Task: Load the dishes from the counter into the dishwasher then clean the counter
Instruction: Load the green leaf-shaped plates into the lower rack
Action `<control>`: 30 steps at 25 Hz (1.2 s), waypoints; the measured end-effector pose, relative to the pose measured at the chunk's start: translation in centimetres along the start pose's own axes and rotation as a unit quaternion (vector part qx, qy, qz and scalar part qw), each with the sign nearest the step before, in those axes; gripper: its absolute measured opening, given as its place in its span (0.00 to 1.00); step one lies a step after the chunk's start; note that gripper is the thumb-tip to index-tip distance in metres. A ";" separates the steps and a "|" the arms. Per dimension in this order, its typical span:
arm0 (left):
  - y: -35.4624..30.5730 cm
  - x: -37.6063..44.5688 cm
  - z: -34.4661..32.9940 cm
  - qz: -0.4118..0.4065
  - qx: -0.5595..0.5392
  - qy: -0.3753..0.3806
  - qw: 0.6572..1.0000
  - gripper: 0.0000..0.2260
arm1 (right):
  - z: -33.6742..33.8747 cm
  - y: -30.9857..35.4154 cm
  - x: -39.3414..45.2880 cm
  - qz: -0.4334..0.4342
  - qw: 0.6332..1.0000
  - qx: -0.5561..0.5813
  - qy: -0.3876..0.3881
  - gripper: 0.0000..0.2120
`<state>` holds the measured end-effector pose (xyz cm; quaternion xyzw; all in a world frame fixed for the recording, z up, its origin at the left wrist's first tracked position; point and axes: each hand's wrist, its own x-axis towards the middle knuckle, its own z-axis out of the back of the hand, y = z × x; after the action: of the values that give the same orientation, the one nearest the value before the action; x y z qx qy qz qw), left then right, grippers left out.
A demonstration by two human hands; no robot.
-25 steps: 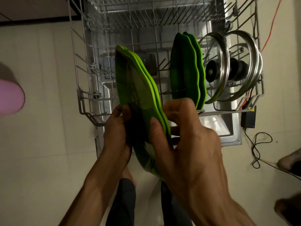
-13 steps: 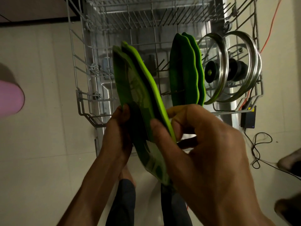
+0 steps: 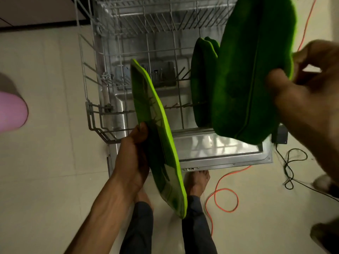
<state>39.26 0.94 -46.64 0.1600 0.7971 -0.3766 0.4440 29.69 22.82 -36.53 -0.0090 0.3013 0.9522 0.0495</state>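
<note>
My left hand (image 3: 134,154) grips a green leaf-shaped plate (image 3: 156,129) on edge, over the near end of the pulled-out lower dishwasher rack (image 3: 95,114). My right hand (image 3: 308,107) pinches a second green plate (image 3: 247,74), held high and close to the camera at the upper right. Behind it, two more green plates (image 3: 200,85) stand upright in the rack's tines. The lifted plate hides the right part of the rack.
The open dishwasher door (image 3: 220,154) lies flat under the rack, with my bare feet (image 3: 197,178) at its edge. An orange cable (image 3: 223,191) and a black cable (image 3: 291,167) loop on the tiled floor at the right. A pink object (image 3: 11,112) is at far left.
The two plates I held together have been separated. My right hand lifted one up and to the right, toward the camera. The left hand keeps the other.
</note>
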 end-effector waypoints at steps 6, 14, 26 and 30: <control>0.6 -0.5 0.0 0.018 0.001 0.000 1.000 0.15 | -3.8 -0.2 1.9 0.008 1.000 -0.006 0.001 0.10; 0.7 -1.0 -0.3 0.033 -0.020 -0.010 0.999 0.15 | -7.0 -0.9 2.8 0.075 0.993 -0.063 0.074 0.07; 0.5 -1.1 -0.3 0.037 -0.030 -0.009 0.999 0.13 | -10.6 -1.7 2.3 0.099 0.955 -0.265 0.088 0.15; 0.6 -1.1 -0.1 0.046 -0.037 -0.011 0.998 0.15 | -11.1 -2.0 2.0 0.097 0.953 -0.272 0.095 0.17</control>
<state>40.14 1.53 -45.99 0.1759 0.7972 -0.3280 0.4754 27.72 18.29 -46.88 -0.0836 0.0338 0.9930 -0.0765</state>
